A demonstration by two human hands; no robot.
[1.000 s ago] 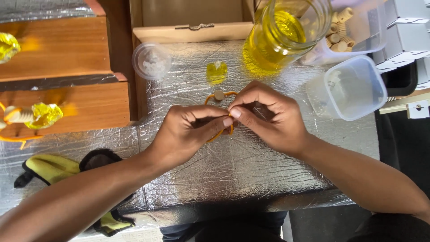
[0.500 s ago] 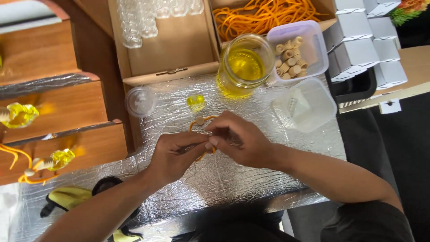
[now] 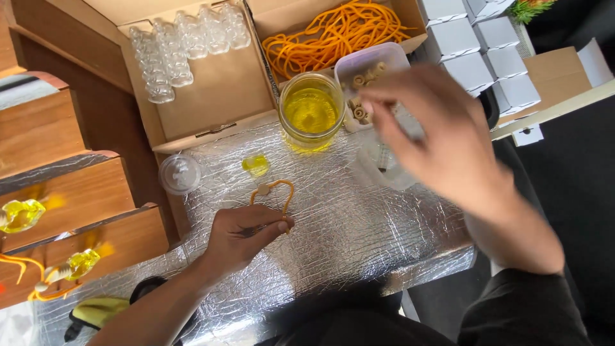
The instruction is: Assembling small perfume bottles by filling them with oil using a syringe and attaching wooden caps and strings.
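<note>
My left hand (image 3: 240, 238) rests on the silver foil table (image 3: 359, 224) and pinches the near end of an orange cord loop (image 3: 282, 192) with a small wooden bead (image 3: 262, 189) on it. Just beyond the loop sits a small yellow-filled bottle (image 3: 255, 164). My right hand (image 3: 442, 138) is raised and blurred, fingers spread, reaching toward a clear tub of wooden beads (image 3: 362, 83); it holds nothing that I can see. A glass jar of yellow liquid (image 3: 311, 112) stands beside the tub.
A cardboard box (image 3: 211, 96) at the back holds several empty small glass bottles (image 3: 182, 45); another box holds orange cords (image 3: 336, 32). A clear lid (image 3: 179, 173) lies at left. Wooden steps (image 3: 70, 211) carry finished yellow bottles (image 3: 19, 214). White cartons (image 3: 474, 45) stack at right.
My right hand has let go of the cord and lifted up toward the bead tub. The left hand still holds the loop. The view has tilted to show more of the boxes.
</note>
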